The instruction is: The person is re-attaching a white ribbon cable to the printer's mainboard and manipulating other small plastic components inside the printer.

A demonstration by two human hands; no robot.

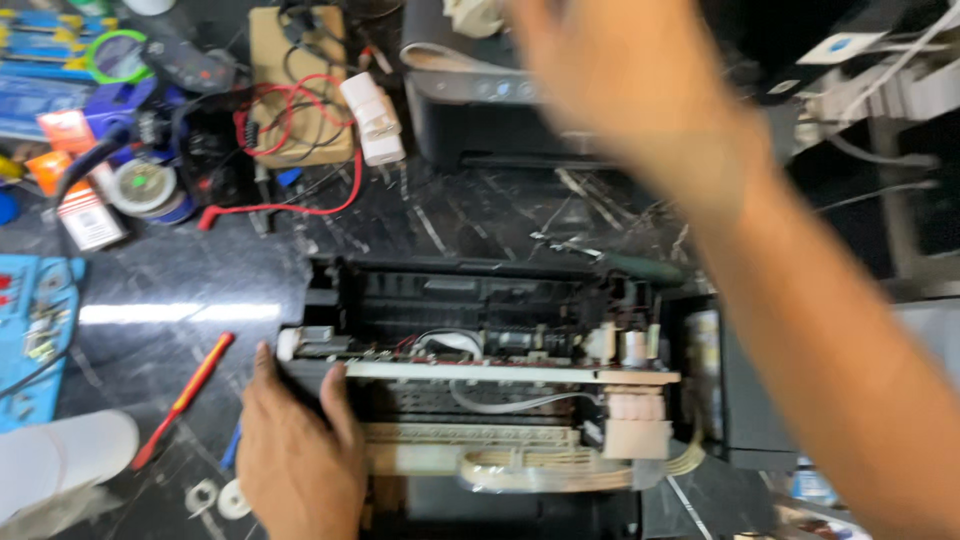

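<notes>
Evidently steadying the opened printer [480, 380], my left hand [295, 450] lay flat, its grip spread; my right hand [620, 80] blurred, its grip unreadable, next needing a sure hold.

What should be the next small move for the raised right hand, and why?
Probably bring the right hand down to the opened printer. It is blurred and raised above the second printer, holding nothing visible, while the left hand alone steadies the opened printer's left end.

Crowded surface [480, 215], narrow lanes only.
Open strip between opened printer [480, 380] and red screwdriver [185, 398]; blocked behind by red cable [290, 205], second printer [490, 125], tool clutter [110, 130].
</notes>
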